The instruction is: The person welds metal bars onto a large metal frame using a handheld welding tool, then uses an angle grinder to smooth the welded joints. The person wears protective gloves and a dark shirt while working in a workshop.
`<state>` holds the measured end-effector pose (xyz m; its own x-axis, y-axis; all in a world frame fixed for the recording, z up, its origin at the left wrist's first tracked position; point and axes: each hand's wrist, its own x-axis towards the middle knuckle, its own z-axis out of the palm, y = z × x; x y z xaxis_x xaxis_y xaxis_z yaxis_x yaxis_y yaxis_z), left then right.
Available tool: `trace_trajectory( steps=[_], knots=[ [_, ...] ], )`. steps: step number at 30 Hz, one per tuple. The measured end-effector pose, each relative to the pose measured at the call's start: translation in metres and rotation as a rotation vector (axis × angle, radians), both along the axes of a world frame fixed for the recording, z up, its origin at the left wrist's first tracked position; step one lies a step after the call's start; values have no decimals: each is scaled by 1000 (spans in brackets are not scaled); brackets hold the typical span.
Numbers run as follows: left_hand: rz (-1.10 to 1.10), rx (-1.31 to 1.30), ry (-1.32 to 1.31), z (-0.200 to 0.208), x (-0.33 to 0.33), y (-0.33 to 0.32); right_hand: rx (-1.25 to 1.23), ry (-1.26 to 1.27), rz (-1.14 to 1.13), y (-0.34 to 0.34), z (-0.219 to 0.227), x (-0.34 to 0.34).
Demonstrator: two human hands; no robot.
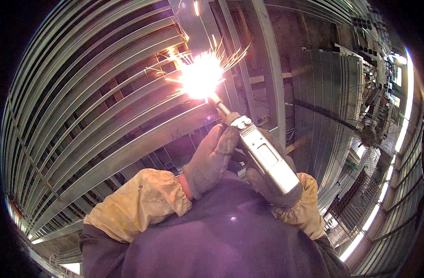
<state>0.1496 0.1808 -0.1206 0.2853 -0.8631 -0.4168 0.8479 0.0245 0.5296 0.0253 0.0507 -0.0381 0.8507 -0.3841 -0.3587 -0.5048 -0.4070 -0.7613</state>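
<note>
A silver handheld welding gun (267,155) points up and away to the left, its nozzle in a burst of white light and orange sparks. My right hand (286,197), in a dark glove, is wrapped round the gun's body from below and the right side. Near the gun's front end, my left hand (212,153), in a grey knit glove, is closed against its neck. The glare hides the nozzle tip and the spot it meets on the metal frame (147,134) of long parallel bars. Tan sleeve covers reach to both wrists.
Long metal slats (82,92) run in rows across the left. A wide upright bar (272,69) stands just beyond the gun. On the right are stacked metal sheets (323,88), a round wire-caged fan (369,135) and bright strip lights along the wall.
</note>
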Motion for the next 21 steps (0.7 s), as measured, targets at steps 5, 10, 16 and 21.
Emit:
trace_trajectory(
  steps=[5, 10, 16, 21],
  knots=[
    [11, 7, -6, -7, -6, 3, 42, -33, -52, 2, 4, -1],
    [32, 31, 14, -1, -4, 3, 10, -31, -1, 2, 10, 3],
    [97, -18, 133, 1, -7, 1, -97, 5, 23, 4, 10, 0],
    [-37, -12, 38, -9, -5, 8, 146, 27, -128, 7, 3, -6]
  ],
)
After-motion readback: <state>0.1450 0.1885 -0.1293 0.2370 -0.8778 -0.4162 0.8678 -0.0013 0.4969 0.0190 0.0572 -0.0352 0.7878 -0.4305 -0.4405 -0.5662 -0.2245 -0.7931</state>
